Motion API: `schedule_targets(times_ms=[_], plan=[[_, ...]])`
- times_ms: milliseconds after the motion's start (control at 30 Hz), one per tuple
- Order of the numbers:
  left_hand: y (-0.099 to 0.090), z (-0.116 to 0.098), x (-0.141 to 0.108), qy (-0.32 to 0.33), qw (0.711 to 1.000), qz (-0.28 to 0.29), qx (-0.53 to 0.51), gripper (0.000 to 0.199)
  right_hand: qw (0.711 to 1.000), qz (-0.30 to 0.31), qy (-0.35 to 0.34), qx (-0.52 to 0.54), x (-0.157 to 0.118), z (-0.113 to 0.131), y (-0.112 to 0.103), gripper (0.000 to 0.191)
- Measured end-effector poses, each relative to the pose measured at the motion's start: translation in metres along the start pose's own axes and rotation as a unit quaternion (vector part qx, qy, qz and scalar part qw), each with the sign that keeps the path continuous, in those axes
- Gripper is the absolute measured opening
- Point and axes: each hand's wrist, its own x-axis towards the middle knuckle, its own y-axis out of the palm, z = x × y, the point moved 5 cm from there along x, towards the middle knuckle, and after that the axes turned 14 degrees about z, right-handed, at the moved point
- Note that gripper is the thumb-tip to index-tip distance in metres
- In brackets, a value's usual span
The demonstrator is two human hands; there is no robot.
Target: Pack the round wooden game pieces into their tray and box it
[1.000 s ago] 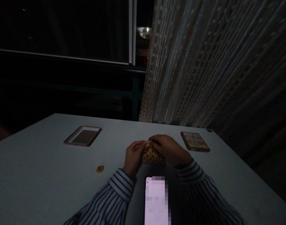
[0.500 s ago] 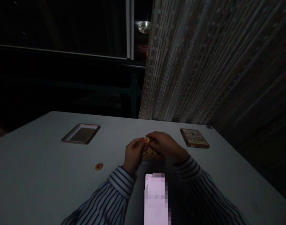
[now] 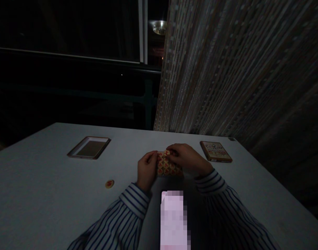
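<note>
Several round cream pieces with red characters (image 3: 166,166) lie side by side in rows on the white table. My right hand (image 3: 189,159) pinches one such piece (image 3: 166,152) at the far edge of the rows and partly covers the right side. At the left edge of the rows is my left hand (image 3: 147,170), its fingers closed against the outer pieces; whether it grips one is too dark to tell. A single loose piece (image 3: 109,184) with a red mark lies apart, left of my left wrist.
An open shallow tray (image 3: 80,157) lies at the back left of the white table (image 3: 57,208). A flat printed box (image 3: 216,151) is at the back right. Nearest me is a lit phone (image 3: 174,222), between my forearms. A strand curtain (image 3: 208,69) hangs behind the table.
My hands have moved apart slightly, showing more of the rows. The far piece between both hands' fingers is now at my right fingertips, a little further right.
</note>
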Motion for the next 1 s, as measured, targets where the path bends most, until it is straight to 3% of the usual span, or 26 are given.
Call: schedule_targets(times_ms=[167,433,733,1000], plan=[[-0.015,0.002,0.004,0.022,0.992,-0.045,0.112,0.03,0.999,0.016,0.04,-0.002,-0.006,-0.018,-0.007,0.025],[-0.013,0.011,0.007,0.0,0.986,-0.019,0.168,0.028,0.994,0.051,0.1,-0.015,-0.008,-0.039,0.002,0.025],[-0.008,0.009,0.005,-0.002,0.97,0.007,0.242,0.027,0.99,0.057,0.104,-0.071,0.001,-0.043,0.017,0.027],[-0.006,0.007,0.004,0.002,0.969,0.012,0.245,0.026,0.992,0.054,0.083,-0.074,0.004,-0.042,0.022,0.03]])
